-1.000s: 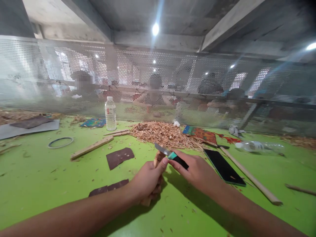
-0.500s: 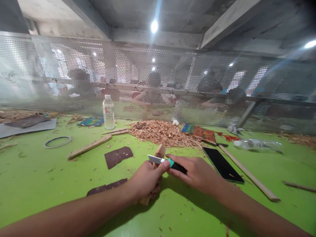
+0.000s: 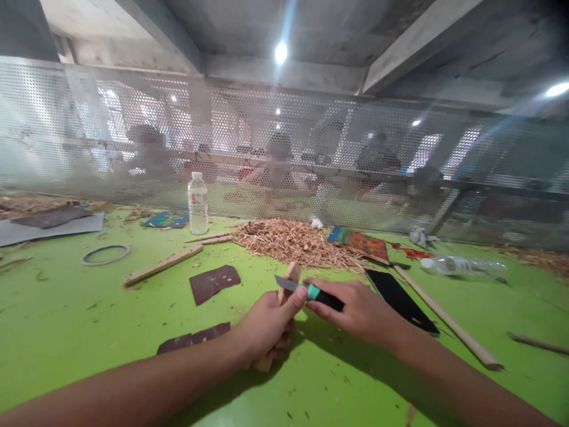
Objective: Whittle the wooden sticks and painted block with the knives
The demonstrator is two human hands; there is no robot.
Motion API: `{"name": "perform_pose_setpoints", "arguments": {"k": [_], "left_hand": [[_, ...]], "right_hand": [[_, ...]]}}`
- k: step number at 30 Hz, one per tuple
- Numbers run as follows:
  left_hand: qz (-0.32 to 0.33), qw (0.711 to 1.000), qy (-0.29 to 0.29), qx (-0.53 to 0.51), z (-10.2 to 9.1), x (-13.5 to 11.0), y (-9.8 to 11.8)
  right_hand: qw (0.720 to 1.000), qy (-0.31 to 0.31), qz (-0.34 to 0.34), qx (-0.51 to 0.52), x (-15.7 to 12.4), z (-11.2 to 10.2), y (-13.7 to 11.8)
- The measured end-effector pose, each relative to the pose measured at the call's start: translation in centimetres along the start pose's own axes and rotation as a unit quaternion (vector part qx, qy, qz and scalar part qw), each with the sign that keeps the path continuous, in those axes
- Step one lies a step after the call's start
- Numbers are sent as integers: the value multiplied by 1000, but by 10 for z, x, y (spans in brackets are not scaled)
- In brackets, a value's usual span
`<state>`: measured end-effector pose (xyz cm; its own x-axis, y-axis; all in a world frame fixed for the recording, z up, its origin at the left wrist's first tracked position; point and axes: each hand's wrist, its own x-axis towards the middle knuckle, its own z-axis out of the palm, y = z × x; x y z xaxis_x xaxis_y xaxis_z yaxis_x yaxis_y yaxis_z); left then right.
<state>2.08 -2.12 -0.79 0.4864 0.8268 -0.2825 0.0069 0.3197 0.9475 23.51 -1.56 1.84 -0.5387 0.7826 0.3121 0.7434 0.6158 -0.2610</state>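
Note:
My left hand [image 3: 269, 320] is wrapped round a piece of wood [image 3: 291, 273], whose upper end sticks out above the fist and whose lower end shows below it. The left thumb presses against the knife near the base of its blade. In my right hand [image 3: 351, 302] is the carving knife [image 3: 328, 299], with a black and teal handle. Its short blade points left and lies across the upper part of the wood. Behind my hands is a heap of wood shavings [image 3: 297, 240]. Fingers of both hands are partly hidden.
Left of my hands lie sandpaper [image 3: 214, 284], a wooden strip [image 3: 162, 265] and a ring [image 3: 105, 255]. A water bottle [image 3: 198, 204] stands behind them. To the right are a phone [image 3: 402, 302], a wooden-handled tool [image 3: 448, 317] and an empty bottle [image 3: 462, 265]. People sit beyond a perforated screen [image 3: 249, 190].
The knife and my right hand have shifted slightly to the right, and the blade has turned a little. My left hand keeps its grip on the wood. The view has moved slightly.

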Motion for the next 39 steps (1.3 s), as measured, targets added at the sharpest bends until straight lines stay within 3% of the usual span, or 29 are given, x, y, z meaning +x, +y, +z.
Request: {"name": "perform_pose_setpoints", "arguments": {"k": [4, 9, 15, 18, 27, 31, 36, 39], "left_hand": [[-6, 1000, -7, 9, 0, 1, -2], [-10, 1000, 29, 7, 1, 3, -3], [0, 999, 45, -1, 4, 4, -3], [2, 999, 39, -5, 4, 4, -4], [-12, 1000, 6, 7, 0, 3, -2], [-11, 999, 29, 10, 3, 3, -3], [-9, 998, 57, -1, 6, 3, -3], [-11, 999, 42, -4, 5, 2, -3]], "right_hand": [[1000, -17, -25, 1, -2, 1, 0], [998, 6, -12, -60, -4, 8, -6], [994, 62, 84, -35, 3, 9, -17], [994, 71, 79, -34, 5, 6, -13], [999, -29, 4, -16, -3, -1, -6], [998, -3, 28, -49, -3, 5, -16], [991, 31, 128, -32, 1, 5, -26], [992, 39, 118, -33, 1, 1, -22]]}}
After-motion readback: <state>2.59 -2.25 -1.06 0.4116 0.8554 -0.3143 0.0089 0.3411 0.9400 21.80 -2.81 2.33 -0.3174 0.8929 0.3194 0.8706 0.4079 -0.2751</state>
